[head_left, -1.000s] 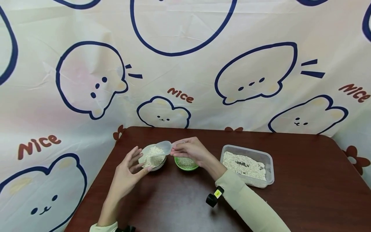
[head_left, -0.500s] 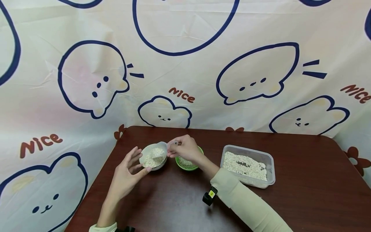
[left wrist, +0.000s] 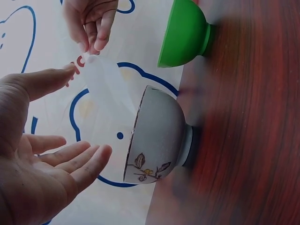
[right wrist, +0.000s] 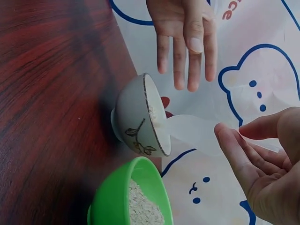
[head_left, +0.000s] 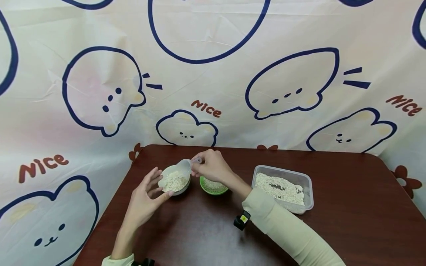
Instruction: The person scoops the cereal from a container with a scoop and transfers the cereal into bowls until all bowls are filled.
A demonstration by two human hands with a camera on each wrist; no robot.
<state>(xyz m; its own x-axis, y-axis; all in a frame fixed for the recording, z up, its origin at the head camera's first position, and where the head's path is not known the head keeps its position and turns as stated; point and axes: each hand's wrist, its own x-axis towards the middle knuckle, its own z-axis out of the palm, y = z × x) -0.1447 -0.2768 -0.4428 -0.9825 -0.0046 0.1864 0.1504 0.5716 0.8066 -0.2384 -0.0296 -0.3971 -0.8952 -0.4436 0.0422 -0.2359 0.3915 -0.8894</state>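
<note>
My right hand (head_left: 213, 166) pinches the handle of a translucent plastic scoop (head_left: 184, 167) between thumb and fingers. The scoop's bowl end dips over the rim of a white floral bowl (left wrist: 157, 126), which holds pale oat flakes (head_left: 175, 181). In the right wrist view the scoop (right wrist: 192, 129) slants down into that bowl. On the bowl's left side my left hand (head_left: 146, 199) hovers with fingers spread and holds nothing. The left wrist view shows a gap between this left hand (left wrist: 51, 164) and the bowl.
Just right of the white bowl stands a green bowl (head_left: 214, 193) with flakes in it, under my right forearm. A clear plastic tub (head_left: 309, 199) of oat flakes sits farther right on the brown table (head_left: 206, 236). A printed cloth (head_left: 233, 88) hangs behind.
My right hand has shifted slightly left and tipped the scoop, first down onto the flakes, then back towards the bowl's far right rim. The left hand stays about where it was.
</note>
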